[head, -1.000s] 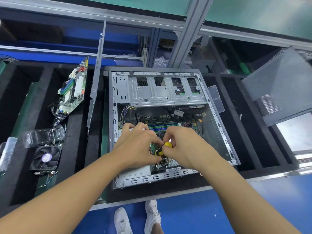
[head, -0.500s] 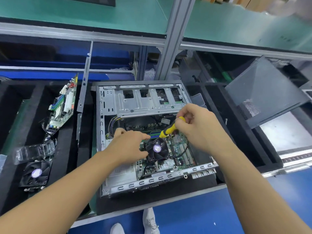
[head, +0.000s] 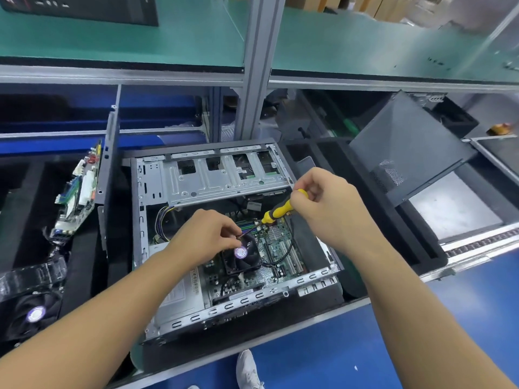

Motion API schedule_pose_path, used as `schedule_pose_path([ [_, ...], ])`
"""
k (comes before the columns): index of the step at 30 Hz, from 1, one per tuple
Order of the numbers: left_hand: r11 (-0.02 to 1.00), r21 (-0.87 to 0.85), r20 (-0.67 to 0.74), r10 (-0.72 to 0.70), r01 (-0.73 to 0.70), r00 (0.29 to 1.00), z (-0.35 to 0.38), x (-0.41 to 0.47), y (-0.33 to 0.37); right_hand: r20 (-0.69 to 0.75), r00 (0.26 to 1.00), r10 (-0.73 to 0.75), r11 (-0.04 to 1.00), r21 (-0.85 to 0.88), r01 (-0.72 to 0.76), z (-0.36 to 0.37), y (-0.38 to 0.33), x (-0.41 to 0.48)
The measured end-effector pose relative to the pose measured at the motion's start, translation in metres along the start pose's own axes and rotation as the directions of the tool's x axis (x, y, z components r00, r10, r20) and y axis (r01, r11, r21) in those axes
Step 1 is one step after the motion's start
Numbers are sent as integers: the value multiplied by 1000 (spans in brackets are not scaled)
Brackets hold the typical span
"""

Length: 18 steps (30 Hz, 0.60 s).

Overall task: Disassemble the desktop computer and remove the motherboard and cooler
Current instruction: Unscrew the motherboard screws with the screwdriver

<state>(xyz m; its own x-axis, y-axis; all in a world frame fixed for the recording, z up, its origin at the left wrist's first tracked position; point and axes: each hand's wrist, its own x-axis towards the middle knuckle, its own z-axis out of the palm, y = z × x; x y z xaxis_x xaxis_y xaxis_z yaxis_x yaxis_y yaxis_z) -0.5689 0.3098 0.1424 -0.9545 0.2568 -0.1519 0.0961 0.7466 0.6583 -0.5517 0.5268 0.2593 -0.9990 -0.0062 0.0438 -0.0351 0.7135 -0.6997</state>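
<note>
While the right hand (head: 328, 211) pinches the screwdriver (head: 280, 210), the grip of the left hand (head: 206, 237) pinches wires (head: 248, 229), the cooler (head: 245, 261) just below it. Tugging hard could tear them.

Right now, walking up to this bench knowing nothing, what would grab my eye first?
The open computer case lies at the centre, its green motherboard and black cooler fan exposed. Over it, the right hand grips a yellow screwdriver while the left hand reaches to the fan's edge. On the left, a loose circuit board leans on edge, with a second fan nearer the person.
</note>
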Motion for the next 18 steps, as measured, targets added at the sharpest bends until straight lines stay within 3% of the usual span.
schedule_pose_path([
  [5, 1000, 3, -21, 11, -11, 1000, 4, 6, 3, -22, 1000, 19, 1000, 10, -19, -4, 8, 3],
  [9, 1000, -2, -6, -16, 16, 1000, 6, 16, 11, -125, 992, 15, 1000, 12, -13, -11, 17, 5],
  [12, 985, -171, -19, -34, 30, 999, 9, 30, 30, -216, 976, 43, 999, 22, -40, -21, 29, 7],
  [15, 892, -447, 93, -19, 59, 995, 24, 49, 61, -272, 955, 121, 991, 84, -102, -39, 44, 9],
  [18, 821, -557, 170, -39, 128, 985, 48, 73, 95, -289, 943, 165, 981, 148, -127, -62, 67, 11],
])
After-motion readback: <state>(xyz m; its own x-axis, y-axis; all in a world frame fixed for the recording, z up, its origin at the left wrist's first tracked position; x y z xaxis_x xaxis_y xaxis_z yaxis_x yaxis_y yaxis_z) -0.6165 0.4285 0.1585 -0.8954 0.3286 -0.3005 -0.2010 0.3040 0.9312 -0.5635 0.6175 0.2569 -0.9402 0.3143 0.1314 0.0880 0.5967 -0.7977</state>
